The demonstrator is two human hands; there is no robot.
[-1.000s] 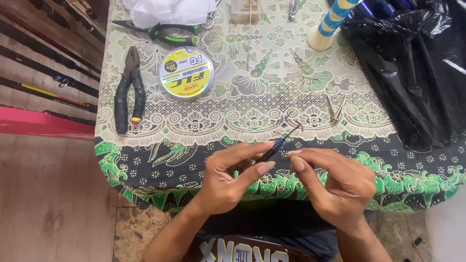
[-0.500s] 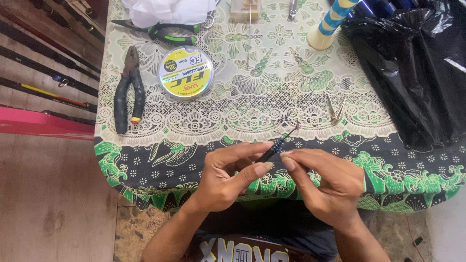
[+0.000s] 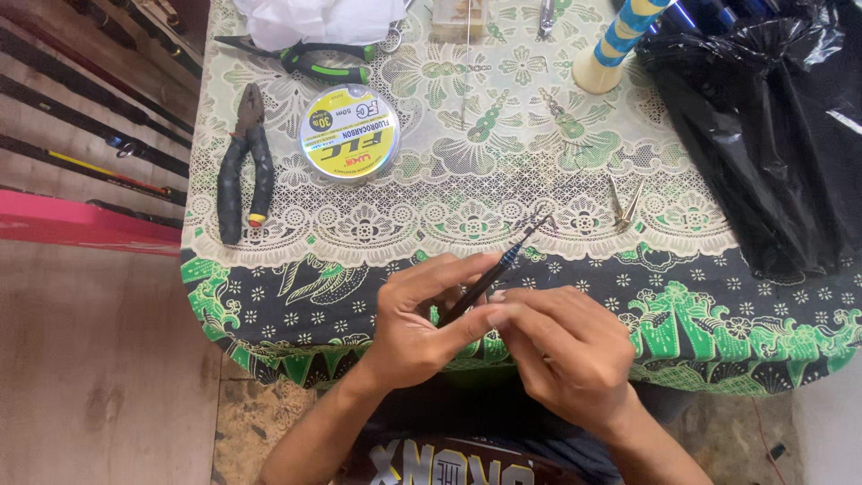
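Note:
My left hand [image 3: 422, 314] grips a thin dark rod-like tool [image 3: 485, 278] with a bluish collar and a fine wire tip that points up and right over the table's front edge. My right hand [image 3: 561, 346] meets it from the right, its fingertips pinched at the tool's lower end beside my left thumb. Both hands hover just in front of the table [image 3: 296, 296], which has a green, black and cream patterned cloth. What my right fingers pinch is hidden.
Black-handled pliers [image 3: 244, 162] lie at the left, a round yellow line spool [image 3: 348, 133] beside them. Green-handled cutters [image 3: 310, 58] and white cloth lie behind. Small metal hooks [image 3: 621, 205] sit right of centre; a black plastic bag [image 3: 772, 126] fills the right. Dark rods [image 3: 81, 117] lean left.
Both hands shifted slightly; my right fingers have closed in nearer to the tool's lower end. The tool keeps its tilt.

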